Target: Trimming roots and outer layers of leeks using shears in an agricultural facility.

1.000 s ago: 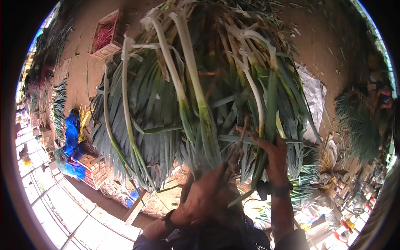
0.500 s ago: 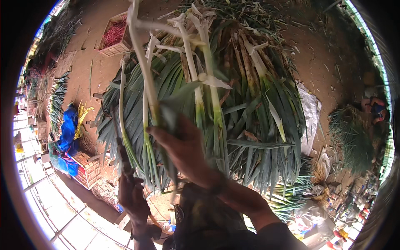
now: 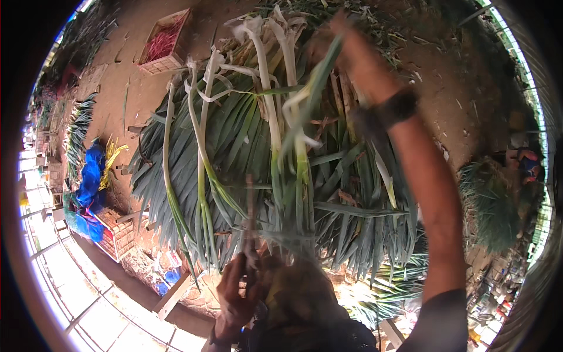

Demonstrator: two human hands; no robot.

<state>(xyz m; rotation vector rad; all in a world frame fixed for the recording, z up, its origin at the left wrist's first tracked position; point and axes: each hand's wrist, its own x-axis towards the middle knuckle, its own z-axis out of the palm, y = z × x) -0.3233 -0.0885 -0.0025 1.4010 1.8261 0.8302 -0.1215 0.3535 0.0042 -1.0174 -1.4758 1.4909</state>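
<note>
A large pile of leeks (image 3: 229, 129) with dark green leaves spreads in front of me. Several leeks with pale stems lie on top, one leek (image 3: 198, 135) left of the middle among them. My left hand (image 3: 236, 291), at the near edge, is closed around a knife (image 3: 250, 211) whose thin blade points away from me. My right hand (image 3: 335, 50) reaches to the far end of the pile and is smeared by motion. Beside it a blurred green leaf (image 3: 319, 79) slants down over the stems; whether the fingers grip it cannot be made out.
At the far left stands a crate (image 3: 161, 66) of red strips. Another crate (image 3: 120, 234) and blue netting (image 3: 92, 176) are nearer on the left. More leeks (image 3: 390, 284) lie near right. Another green heap (image 3: 489, 199) is at the right, beside a person (image 3: 528, 164).
My right hand has moved from the middle to the far end of the pile. The leek it handled now lies on top at left. My left hand with the knife has shifted right and nearer.
</note>
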